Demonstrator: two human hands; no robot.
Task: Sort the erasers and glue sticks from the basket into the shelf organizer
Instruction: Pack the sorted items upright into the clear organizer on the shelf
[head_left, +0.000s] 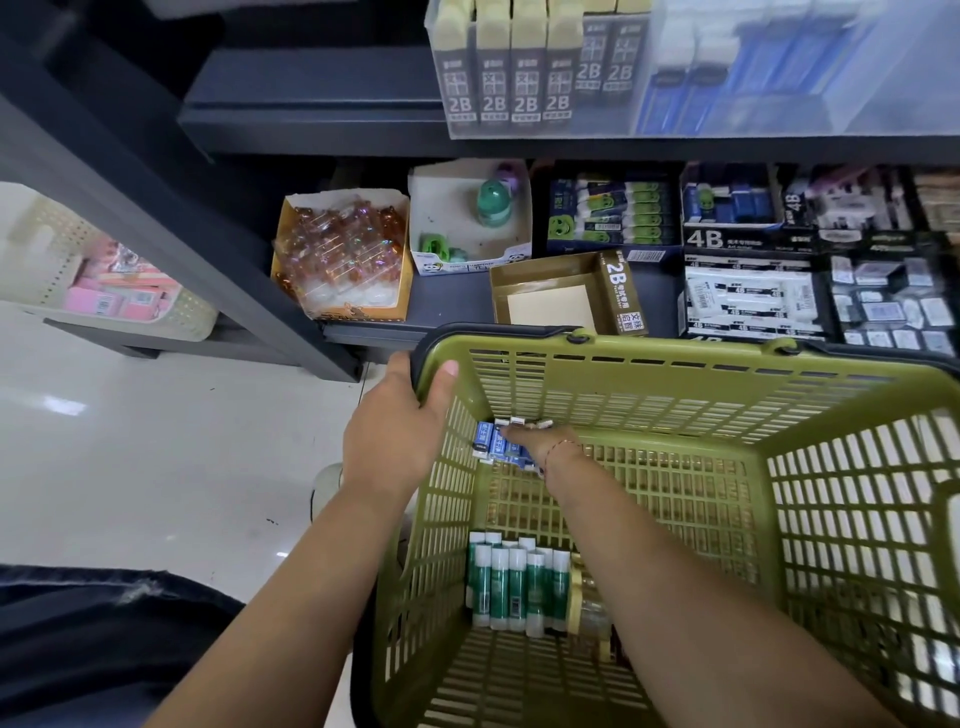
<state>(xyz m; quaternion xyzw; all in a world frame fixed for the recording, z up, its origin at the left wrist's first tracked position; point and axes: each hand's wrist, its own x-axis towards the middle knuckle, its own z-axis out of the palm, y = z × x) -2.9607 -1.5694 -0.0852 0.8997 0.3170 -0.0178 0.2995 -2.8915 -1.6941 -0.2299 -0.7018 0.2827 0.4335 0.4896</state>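
Your left hand (392, 431) grips the far left corner of the green basket (675, 395), thumb over the rim and the other fingers wrapped outside it, clenched on the plastic edge. Your right hand (540, 444) reaches deep into the basket toward its far wall, and rests on the blue-and-white erasers (493, 444) piled in that far left corner; the fingers lie among them, but whether they are closed on one you cannot tell, since the wrist and hand cover the contact. The glue sticks (514, 584), green and white, lie side by side on the basket floor at the near left, just beside your right forearm (with a clear, gold-trimmed packet partly under that arm).

Past the basket rim, the dark shelf (452, 301) carries open cartons: a gold 2B box (558, 293) with only a tan floor showing stands nearest the rim, a carton of green-capped glue sticks (610, 215) behind it, and 4B eraser cartons (753, 291) to the right.
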